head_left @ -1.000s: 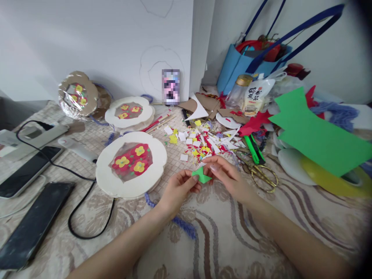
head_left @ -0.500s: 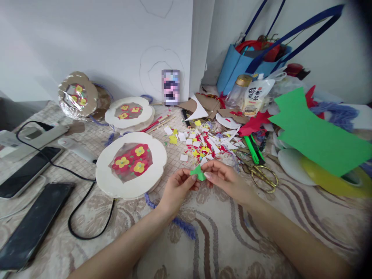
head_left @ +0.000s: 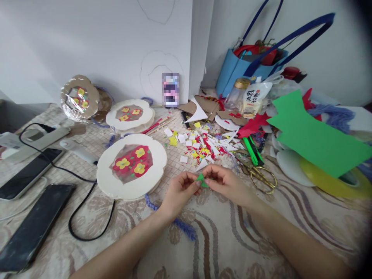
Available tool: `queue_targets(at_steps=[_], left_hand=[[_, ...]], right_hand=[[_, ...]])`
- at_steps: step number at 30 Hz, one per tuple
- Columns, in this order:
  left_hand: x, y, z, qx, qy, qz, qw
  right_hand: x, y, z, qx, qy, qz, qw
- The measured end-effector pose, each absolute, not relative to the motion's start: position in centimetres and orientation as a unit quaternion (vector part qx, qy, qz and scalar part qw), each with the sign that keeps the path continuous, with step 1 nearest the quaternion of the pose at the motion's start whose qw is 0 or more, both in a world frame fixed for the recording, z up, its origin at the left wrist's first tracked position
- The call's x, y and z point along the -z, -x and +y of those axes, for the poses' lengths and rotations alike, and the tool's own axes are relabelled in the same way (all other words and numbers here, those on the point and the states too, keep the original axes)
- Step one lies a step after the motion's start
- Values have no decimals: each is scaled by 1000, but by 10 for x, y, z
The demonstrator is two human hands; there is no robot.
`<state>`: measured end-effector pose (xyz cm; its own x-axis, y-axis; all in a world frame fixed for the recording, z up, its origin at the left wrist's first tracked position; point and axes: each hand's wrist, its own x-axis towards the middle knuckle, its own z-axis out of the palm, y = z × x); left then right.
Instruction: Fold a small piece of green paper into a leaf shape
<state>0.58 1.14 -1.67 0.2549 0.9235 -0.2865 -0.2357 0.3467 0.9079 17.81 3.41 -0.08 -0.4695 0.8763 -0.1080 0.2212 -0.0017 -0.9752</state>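
Note:
Between my two hands is a small green paper piece, partly covered by fingers. My left hand pinches its left side, and my right hand grips the right side with thumb and fingers. To the left lies a white scalloped frame with red and yellow flowers in its see-through middle. Just beyond my hands, paper scraps in white, yellow and red are strewn over the cloth. Gold-handled scissors rest to the right of my right hand. A large green paper sheet lies farther right.
A blue braided yarn cord passes beneath my left forearm. Phones and a black cable occupy the left. At the back stand a propped phone, a jar and a blue bag. A green cutter and tape roll sit right.
My fingers have come closer together around the green paper piece, and less of it shows. Both hands sit slightly lower in the view, which has shifted a little.

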Motion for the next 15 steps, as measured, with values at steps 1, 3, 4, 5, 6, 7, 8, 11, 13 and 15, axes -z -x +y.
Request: queue_targets(at_steps=[1, 3, 4, 5, 6, 7, 8, 11, 13, 15], left_hand=[[17, -6, 12, -421, -376, 442, 697], [17, -5, 12, -430, -320, 429, 727], [17, -5, 13, -436, -280, 416, 747], [16, -4, 13, -442, -239, 399, 767], [16, -4, 13, -446, -203, 382, 783], [16, -4, 14, -448, -178, 369, 795], [16, -3, 14, -448, -164, 360, 801], [15, -4, 13, -458, -180, 365, 790], [16, -4, 13, -472, -215, 384, 764], [17, -5, 12, -482, -256, 408, 732]], right_hand=[[0, -178, 33, -569, 423, -640, 296], [0, -176, 32, -583, 419, -621, 315], [0, -175, 32, -593, 415, -608, 326], [0, -174, 31, -602, 411, -595, 338], [1, -172, 31, -611, 407, -584, 347], [2, -171, 30, -618, 403, -577, 351], [3, -170, 30, -623, 399, -574, 351], [5, -165, 28, -634, 398, -569, 341], [6, -163, 27, -641, 398, -560, 343], [7, -162, 27, -644, 402, -552, 346]])
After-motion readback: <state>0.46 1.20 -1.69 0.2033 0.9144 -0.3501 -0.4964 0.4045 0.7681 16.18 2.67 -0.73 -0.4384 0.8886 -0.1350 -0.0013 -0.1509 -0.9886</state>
